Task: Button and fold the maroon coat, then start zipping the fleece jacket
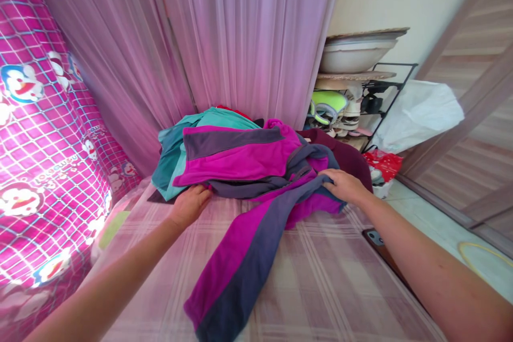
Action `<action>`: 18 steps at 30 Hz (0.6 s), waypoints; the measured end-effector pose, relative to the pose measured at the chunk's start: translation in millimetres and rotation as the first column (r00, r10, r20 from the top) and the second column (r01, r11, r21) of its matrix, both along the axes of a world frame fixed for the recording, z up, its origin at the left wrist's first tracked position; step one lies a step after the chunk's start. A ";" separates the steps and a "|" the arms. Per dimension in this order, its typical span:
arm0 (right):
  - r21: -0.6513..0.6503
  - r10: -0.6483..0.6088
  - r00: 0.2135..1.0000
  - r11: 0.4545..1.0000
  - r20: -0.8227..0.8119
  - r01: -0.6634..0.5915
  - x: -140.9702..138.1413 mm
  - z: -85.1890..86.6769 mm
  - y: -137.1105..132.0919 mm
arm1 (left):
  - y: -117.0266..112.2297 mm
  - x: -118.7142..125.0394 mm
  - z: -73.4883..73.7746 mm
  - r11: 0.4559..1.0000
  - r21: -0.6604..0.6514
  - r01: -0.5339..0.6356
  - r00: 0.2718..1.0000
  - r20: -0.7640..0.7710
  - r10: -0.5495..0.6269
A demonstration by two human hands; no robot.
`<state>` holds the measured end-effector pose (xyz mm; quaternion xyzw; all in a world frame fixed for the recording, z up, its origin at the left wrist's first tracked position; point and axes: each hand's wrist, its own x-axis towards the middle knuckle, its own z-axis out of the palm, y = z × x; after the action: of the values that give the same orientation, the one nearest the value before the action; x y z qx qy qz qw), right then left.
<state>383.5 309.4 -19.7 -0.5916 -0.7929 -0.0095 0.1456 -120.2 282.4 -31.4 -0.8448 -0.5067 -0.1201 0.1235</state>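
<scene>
A magenta and grey zip jacket [240,160] lies partly folded on the checked bedspread [320,272], with one sleeve stretched toward me. My left hand [193,204] is closed on the jacket's near lower edge, some fingertips hidden by the cloth. At the other end, my right hand [343,186] pinches the grey fabric near the top of that sleeve. Behind the jacket are a teal garment [166,163] on the left and a maroon one [352,163] on the right.
A phone [375,237] lies at the bed's right edge, partly behind my right forearm. Beyond stands a black rack [395,85] with shoes and a white basin [356,56], beside a white bag [420,112]. Purple curtains [248,37] hang behind; a pink patterned cloth [44,144] hangs left.
</scene>
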 end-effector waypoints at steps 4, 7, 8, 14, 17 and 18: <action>-0.029 -0.035 0.999 0.999 0.022 0.035 0.4 1.8 1.8 | 1.8 16.4 -13.9 0.996 0.090 0.016 1.000 -0.007 -0.016; -0.049 -0.044 0.999 0.998 0.028 0.045 1.5 6.8 4.5 | 6.7 36.1 -17.9 0.991 0.124 -0.053 0.999 0.007 0.052; -0.053 -0.047 0.998 0.997 0.029 0.049 1.8 8.6 5.8 | 8.9 42.2 -18.5 0.988 0.134 -0.075 0.997 0.010 0.075; -0.058 -0.076 0.997 0.995 0.029 0.077 0.2 15.4 10.3 | 27.2 57.6 -20.5 0.963 0.223 -0.151 0.989 0.036 0.146; -0.067 -0.076 0.997 0.995 0.026 0.078 -2.0 15.7 8.9 | 33.8 55.6 -21.0 0.951 0.259 -0.172 0.985 0.048 0.165; -0.062 -0.074 0.997 0.995 0.023 0.075 -2.6 15.6 8.2 | 34.7 54.9 -20.8 0.948 0.265 -0.174 0.985 0.051 0.166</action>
<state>380.9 317.6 -4.2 -0.6248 -0.7717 0.0038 0.1184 -65.3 317.1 -52.2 -0.7716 -0.5583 -0.1885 0.2396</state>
